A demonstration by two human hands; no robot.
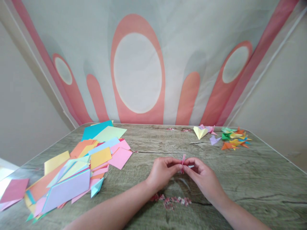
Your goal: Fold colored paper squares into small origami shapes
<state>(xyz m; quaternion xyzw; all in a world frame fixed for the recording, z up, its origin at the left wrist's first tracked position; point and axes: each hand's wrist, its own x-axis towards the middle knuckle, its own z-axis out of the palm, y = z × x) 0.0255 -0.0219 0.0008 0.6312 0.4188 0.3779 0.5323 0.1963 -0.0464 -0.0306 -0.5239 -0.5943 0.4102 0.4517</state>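
Near the middle of the wood-patterned table (pixel 148 140), a small, narrow pink folded paper (pixel 183 157) stands upright between both hands. My left hand (pixel 164 171) pinches it from the left with thumb and forefinger. From the right, my right hand (pixel 200 174) pinches the same paper, its fingertips close to those of the left. The fingertips hide part of the paper, so its exact shape cannot be made out.
Loose coloured paper sheets (pixel 69 188) spread over the table's left side. At the back right lie several small folded paper figures (pixel 232 143), a purple one (pixel 214 140) and a pale yellow one (pixel 200 132). A patterned curtain (pixel 172 64) hangs behind.
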